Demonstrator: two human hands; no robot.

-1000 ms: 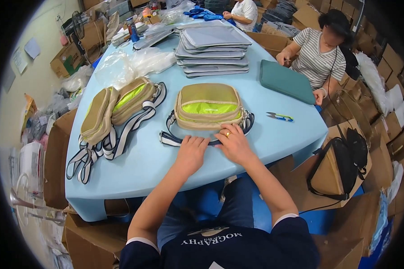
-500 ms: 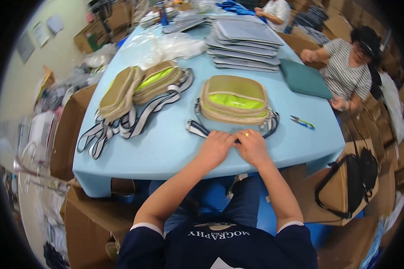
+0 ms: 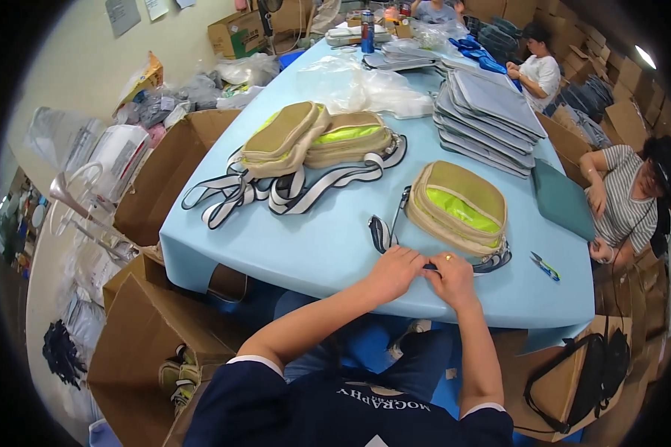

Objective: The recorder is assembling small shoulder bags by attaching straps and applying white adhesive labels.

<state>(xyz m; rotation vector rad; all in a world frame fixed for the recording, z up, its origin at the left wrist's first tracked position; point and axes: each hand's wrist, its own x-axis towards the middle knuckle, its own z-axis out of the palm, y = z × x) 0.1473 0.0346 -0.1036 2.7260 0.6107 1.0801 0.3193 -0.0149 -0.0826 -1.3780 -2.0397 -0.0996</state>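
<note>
A tan and lime-green shoulder bag (image 3: 458, 205) lies on the blue-covered table in front of me. Its dark and white webbing strap (image 3: 381, 233) runs round the near side. Close together at the table's front edge, my left hand (image 3: 397, 270) and my right hand (image 3: 452, 279) pinch the strap between them, fingers curled; the gripped piece is mostly hidden. To the left sit two similar bags (image 3: 279, 141), one leaning on the other, with their striped straps (image 3: 306, 195) trailing loose. Small thread snips (image 3: 546, 267) with green handles rest right of the near bag.
Grey flat pouches (image 3: 484, 112) are stacked beyond the bag, beside a teal case (image 3: 561, 197). Clear plastic bags (image 3: 350, 86) lie farther back. A person in a striped top (image 3: 626, 186) sits at the right. An open cardboard box (image 3: 153, 350) stands at lower left, a black bag (image 3: 581, 380) at lower right.
The view has swung left, so the table and bags appear farther right. Both hands stay closed on the strap near the table edge. The seated person's hand has shifted slightly.
</note>
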